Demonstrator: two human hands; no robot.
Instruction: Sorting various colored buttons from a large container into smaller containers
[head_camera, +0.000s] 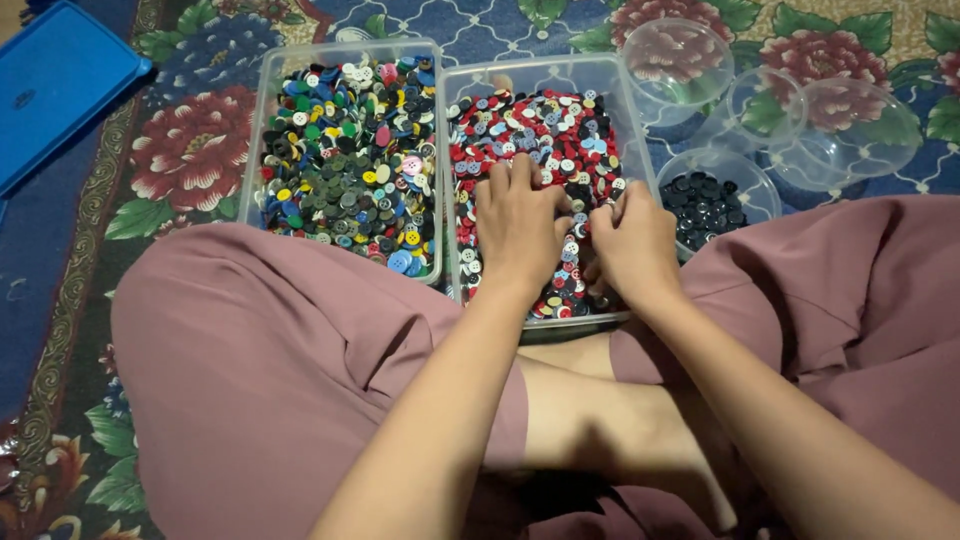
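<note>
A: Where's the button pile they're working in?
B: Right tub (634, 130), clear plastic, on the rug just past the crossed legs. Mostly red, black & white buttons (540, 125).

A: Hands?
B: Both in that tub, near end. Left hand (520, 225) flat on the buttons, palm down, fingers slightly spread, clamped on nothing. Right hand (632, 250) beside it, fingers curled into the pile w/ tips buried; can't tell if it's gripping any. Hands nearly touching.

A: What's around?
B: Left tub (262, 120) touching the right one, mixed colours: blue, green, yellow, black. Right of the tubs, a small round bowl (765, 190) of black buttons, plus three clear round bowls (860, 125) behind it. Blue lid (55, 85) far left on the flowered rug (190, 150). Pink trousers (260, 360) in the foreground.
</note>
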